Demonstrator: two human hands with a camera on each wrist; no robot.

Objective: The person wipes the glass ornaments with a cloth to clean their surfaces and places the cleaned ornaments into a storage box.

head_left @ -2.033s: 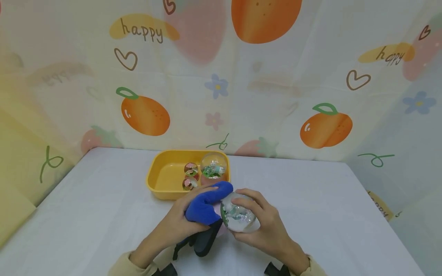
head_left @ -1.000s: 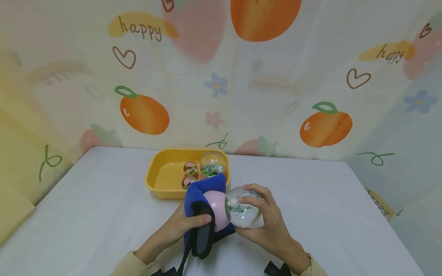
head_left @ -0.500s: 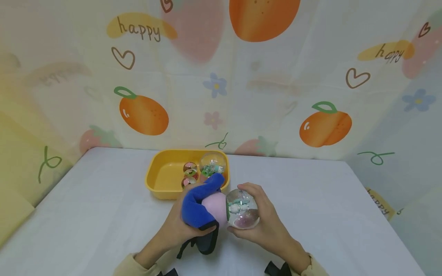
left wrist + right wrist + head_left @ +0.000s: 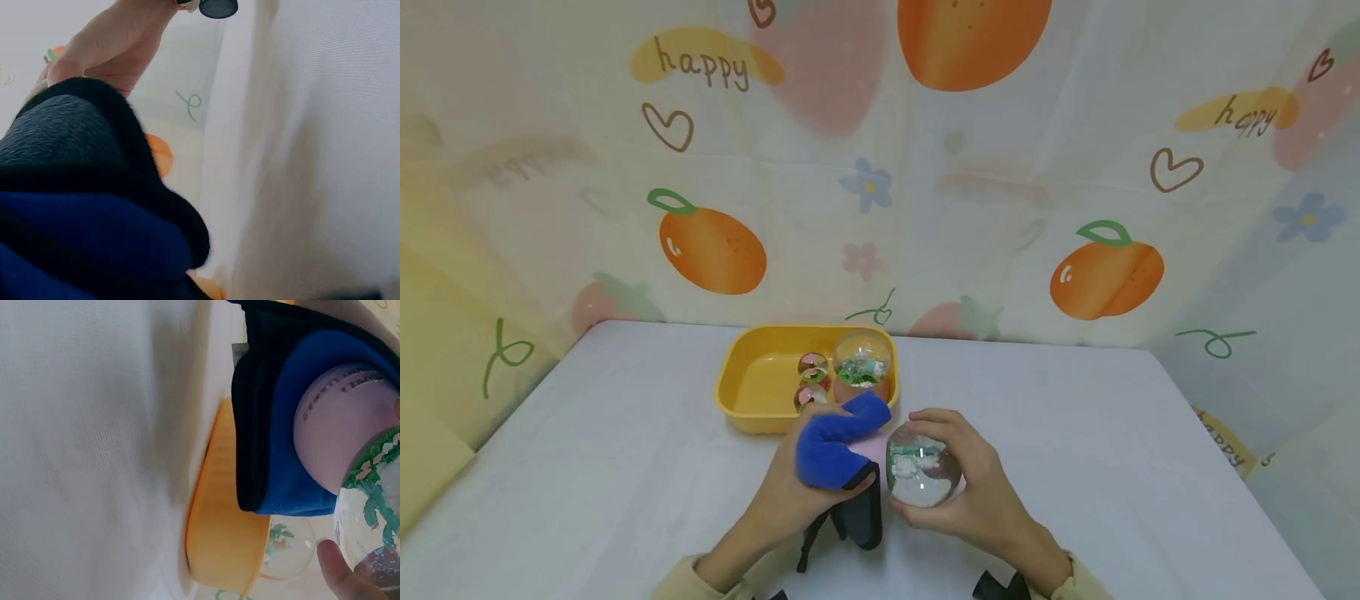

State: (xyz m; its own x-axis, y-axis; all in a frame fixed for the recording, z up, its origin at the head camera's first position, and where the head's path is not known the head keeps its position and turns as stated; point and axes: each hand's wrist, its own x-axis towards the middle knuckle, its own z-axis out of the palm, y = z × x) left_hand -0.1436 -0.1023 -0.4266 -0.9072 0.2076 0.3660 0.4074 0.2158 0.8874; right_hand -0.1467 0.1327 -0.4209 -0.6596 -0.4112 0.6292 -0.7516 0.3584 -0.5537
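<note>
Held sideways between both hands is a snow globe (image 4: 922, 477) with a clear ball, white and green figures inside and a pink base (image 4: 340, 428) with dark lettering. My right hand (image 4: 981, 483) grips the clear ball, fingers over the top and thumb below. With my left hand (image 4: 793, 471) I hold a blue cloth piece with black edging (image 4: 826, 454) wrapped against the pink base. A dark grey flap (image 4: 861, 517) and a black strap hang from it. Close up in the left wrist view, the cloth (image 4: 94, 231) hides most of that hand.
Just behind the hands stands a yellow tray (image 4: 752, 422). Inside are a larger snow globe (image 4: 862, 360) and two small reddish ones, the rear (image 4: 813, 364) and the front (image 4: 808, 395). A white-covered table (image 4: 1120, 467) meets a fruit-patterned curtain (image 4: 970, 208) at the back.
My left hand loosened the cloth, which spread to show the pink base, then folded it round the base again. The globe has turned in my right hand, and its figures face another way.
</note>
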